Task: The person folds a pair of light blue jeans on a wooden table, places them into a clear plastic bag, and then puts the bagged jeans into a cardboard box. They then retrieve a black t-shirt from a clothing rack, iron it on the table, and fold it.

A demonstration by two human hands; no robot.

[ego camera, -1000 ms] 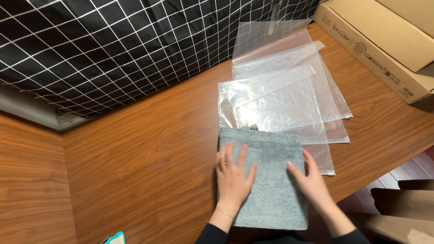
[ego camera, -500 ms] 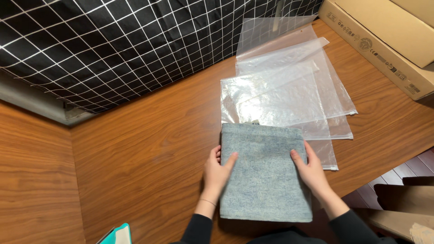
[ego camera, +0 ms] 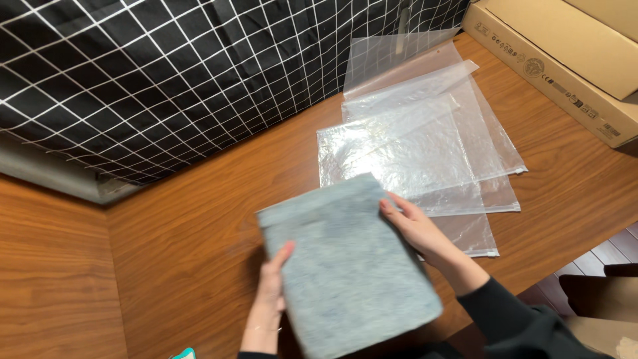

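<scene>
A folded grey cloth (ego camera: 345, 259) is lifted off the wooden table (ego camera: 199, 219) and tilted to the left. My left hand (ego camera: 271, 286) grips its left edge, thumb on top. My right hand (ego camera: 415, 226) holds its right edge near the far corner. Just beyond the cloth lie several clear plastic zip bags (ego camera: 419, 139), fanned out and overlapping, the nearest one touching or partly under the cloth's far edge.
A black cloth with a white grid (ego camera: 199, 73) hangs along the table's far side. Long cardboard boxes (ego camera: 565, 60) lie at the back right. The table's right edge drops to a floor with a brown box (ego camera: 598, 306). A small teal object (ego camera: 185, 354) shows at the bottom.
The grey cloth lay flat under both palms; both hands slid to its side edges, then lifted it and turned it leftward. The view shifted slightly.
</scene>
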